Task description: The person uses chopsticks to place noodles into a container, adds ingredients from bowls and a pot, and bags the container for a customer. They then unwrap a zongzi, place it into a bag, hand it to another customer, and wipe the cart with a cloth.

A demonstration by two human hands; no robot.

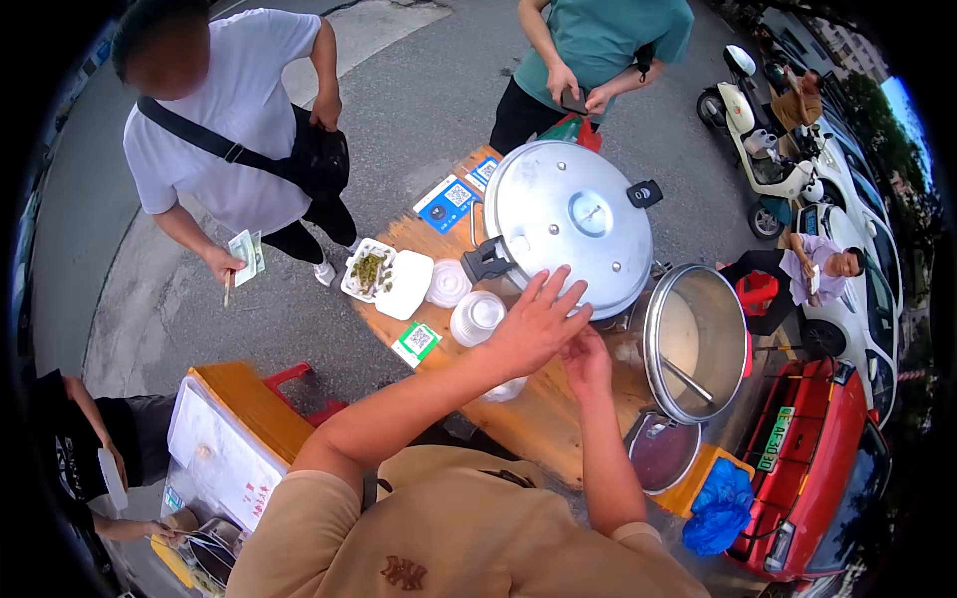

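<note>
My left hand point(536, 321) reaches over the near edge of the big silver lidded pot point(558, 204), its fingers spread apart; I cannot tell whether they touch the metal. My right hand point(587, 365) is just beside it, partly hidden behind it, its fingers bent near the pot's lower rim, and I can't tell whether they pinch anything. The pot lies straight ahead, beyond both hands, on the wooden tabletop point(543, 429). To its right is an open pot point(733, 339) of pale liquid with a ladle point(688, 380) leaning in it. Left of my hands are stacked clear plastic tubs point(478, 317) and an open white foam box point(403, 286) holding small green pieces. A blue QR card point(446, 206) lies near the pot's left side, and a green-bordered QR card point(417, 342) sits closer to me; their small print is unreadable. My tan shirt point(449, 518) carries an interlocking "NY" emblem. The green plate point(776, 439) on the red vehicle point(827, 488) reads "AF3030" in part. Ahead on the left, a person in a white T-shirt point(234, 120) holds banknotes point(246, 255).
</note>
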